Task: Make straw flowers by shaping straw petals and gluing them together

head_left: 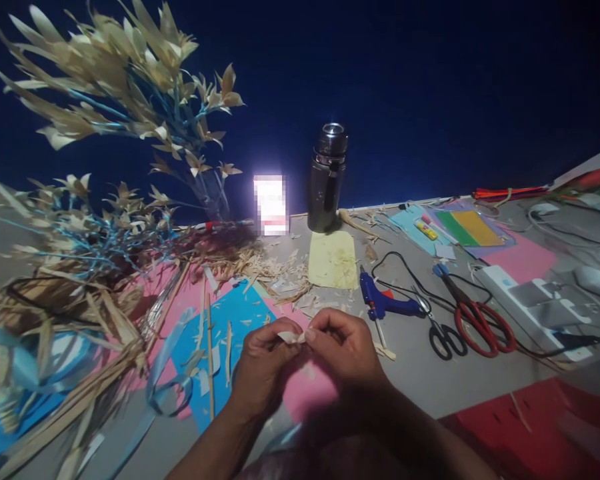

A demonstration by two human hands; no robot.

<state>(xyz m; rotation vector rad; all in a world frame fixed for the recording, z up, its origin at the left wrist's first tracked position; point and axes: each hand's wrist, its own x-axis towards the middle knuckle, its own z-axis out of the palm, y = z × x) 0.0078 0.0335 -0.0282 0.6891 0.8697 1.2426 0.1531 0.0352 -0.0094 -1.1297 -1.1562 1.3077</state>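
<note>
Between my two hands is a small pale petal-shaped piece, apparently dried husk. My left hand pinches one side of it with thumb and fingers. The fingertips of my right hand are closed on its other end, close against the left thumb. Beneath the hands lie pink paper and blue paper strewn with husk scraps. Right of my right hand are a blue glue gun, black-handled scissors and larger red-handled scissors.
Husk flowers on blue stems rise at the left, above dried strips and light blue ribbon. A dark flask stands behind a yellow sheet. At right are a power strip, cables and red material. A bright blurred rectangle glows at the back.
</note>
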